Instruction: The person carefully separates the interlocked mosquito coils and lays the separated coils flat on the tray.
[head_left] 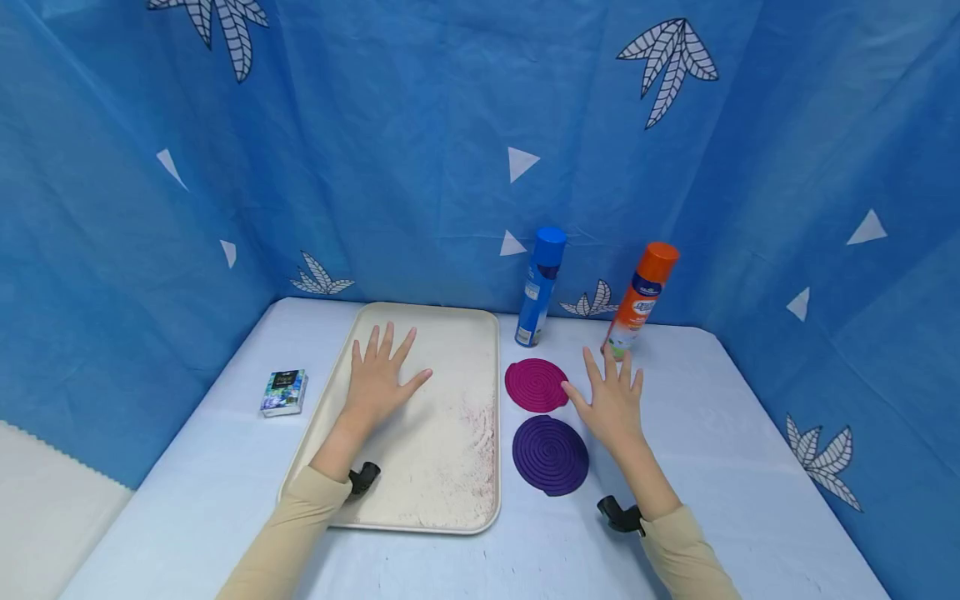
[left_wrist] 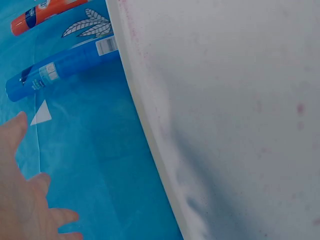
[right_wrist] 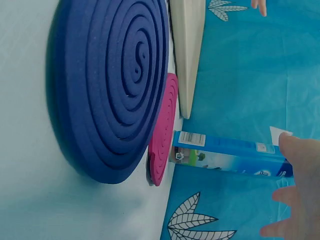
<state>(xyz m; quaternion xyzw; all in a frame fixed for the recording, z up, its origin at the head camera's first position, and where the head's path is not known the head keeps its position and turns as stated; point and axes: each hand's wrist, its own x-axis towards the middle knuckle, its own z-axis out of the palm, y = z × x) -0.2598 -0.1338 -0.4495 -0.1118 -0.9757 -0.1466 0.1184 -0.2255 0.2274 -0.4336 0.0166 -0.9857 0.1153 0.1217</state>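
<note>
1. Bench [head_left: 750,500]: white surface, set up before a person in beige sleeves [head_left: 285,533].
2. Nearest: one black camera on each wrist, left camera [head_left: 365,477] above the tray, right camera [head_left: 621,514] above the bench.
3. Purple mat [head_left: 551,456], round, spiral-grooved, flat on the bench between tray and right forearm.
4. Cream tray [head_left: 450,375], left of the mats, long side running away from the person; reddish specks on its right side.
5. Left hand [head_left: 378,379] hovers over the tray, fingers spread apart, holding nothing.
6. Right hand [head_left: 615,404] hovers right of the mats, fingers likewise apart and holding nothing.
7. Pink mat [head_left: 536,385], same pattern, just beyond the purple one.
8. Small patterned box [head_left: 284,392] lies left of the tray.
9. Far edge: blue can [head_left: 538,287] upright; orange can [head_left: 641,300] to its right, beyond the right fingertips; contact cannot be told.
10. Blue curtain [head_left: 420,167] behind, with white leaf prints [head_left: 666,87].
</note>
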